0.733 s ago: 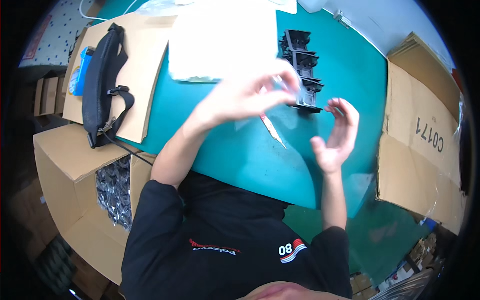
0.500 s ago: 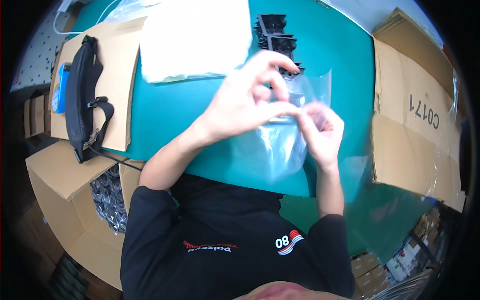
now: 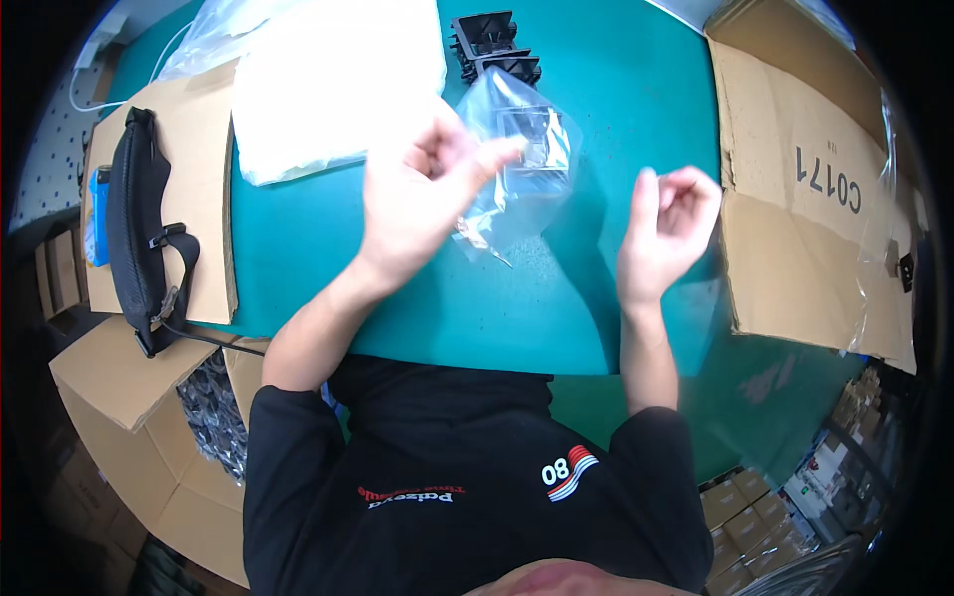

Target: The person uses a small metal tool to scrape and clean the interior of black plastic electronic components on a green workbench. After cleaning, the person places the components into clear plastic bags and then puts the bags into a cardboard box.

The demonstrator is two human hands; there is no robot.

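Note:
A clear plastic bag [image 3: 542, 189] is over the middle of the green table, its film creased and shiny. My left hand [image 3: 412, 189] is at its left side, the thumb stretched across the film and apart from the curled, blurred fingers. Whether the thumb touches the bag, I cannot tell. Off to the right, my right hand [image 3: 671, 223] is raised with nothing in it, fingers loosely bent and thumb apart. Beyond the bag stand black plastic parts [image 3: 487, 38] in a row. The bag partly covers the nearest of them.
White sheet material [image 3: 338, 89] lies at the far left, beside flattened cardboard [image 3: 214, 199] with a black belt bag [image 3: 139, 228] on it. An open carton [image 3: 129, 387] of wrapped black items stands lower left. A large cardboard box [image 3: 795, 258] borders the right.
My hands have come apart; the right has let go of the bag and moved right. My left hand and the bag are farther up and left. The whole view has shifted somewhat.

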